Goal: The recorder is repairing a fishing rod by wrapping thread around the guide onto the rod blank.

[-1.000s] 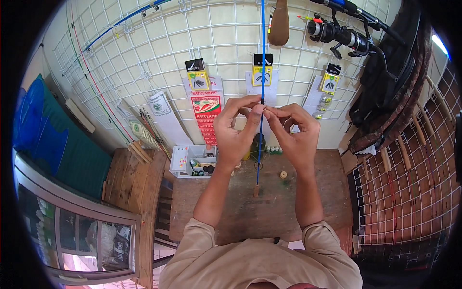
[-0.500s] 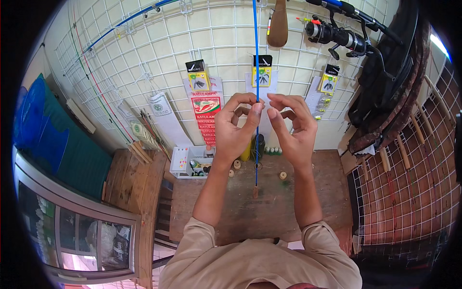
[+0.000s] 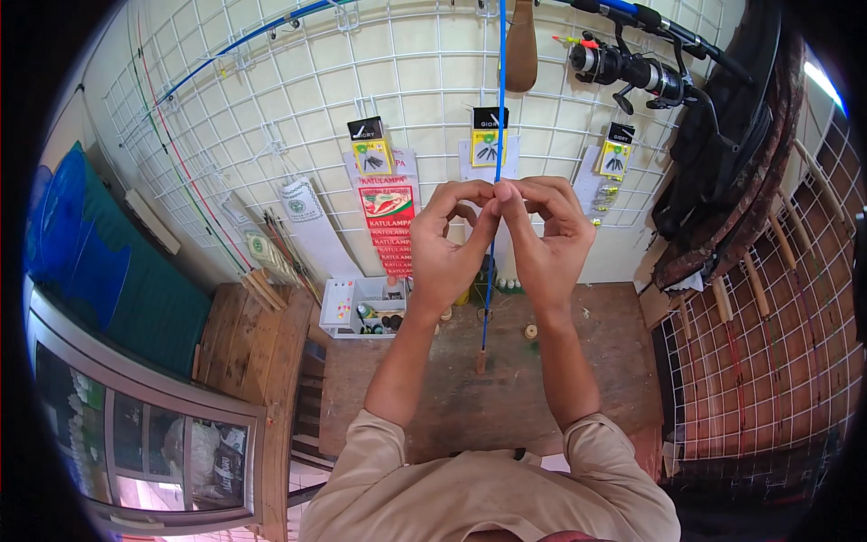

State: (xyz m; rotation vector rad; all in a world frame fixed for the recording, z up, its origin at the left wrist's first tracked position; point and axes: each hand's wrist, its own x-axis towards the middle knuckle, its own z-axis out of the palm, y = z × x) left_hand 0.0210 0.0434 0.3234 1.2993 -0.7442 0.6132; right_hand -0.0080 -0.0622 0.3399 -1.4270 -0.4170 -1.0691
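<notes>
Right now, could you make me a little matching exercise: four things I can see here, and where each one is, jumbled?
1. Upright blue rod
2. White tray
3. Red packet strip
4. Black reel

A. Hanging on the wall, above the tray
B. Upper right of the view
C. At the fingertips of the left hand and right hand
D. Back left of the table

Pairs: 1-C, 2-D, 3-A, 4-B

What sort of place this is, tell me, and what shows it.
Probably a fishing-tackle shop or workshop: there is a black fishing reel, hanging yellow-and-black packets, and a slim blue rod running up the middle.
</notes>
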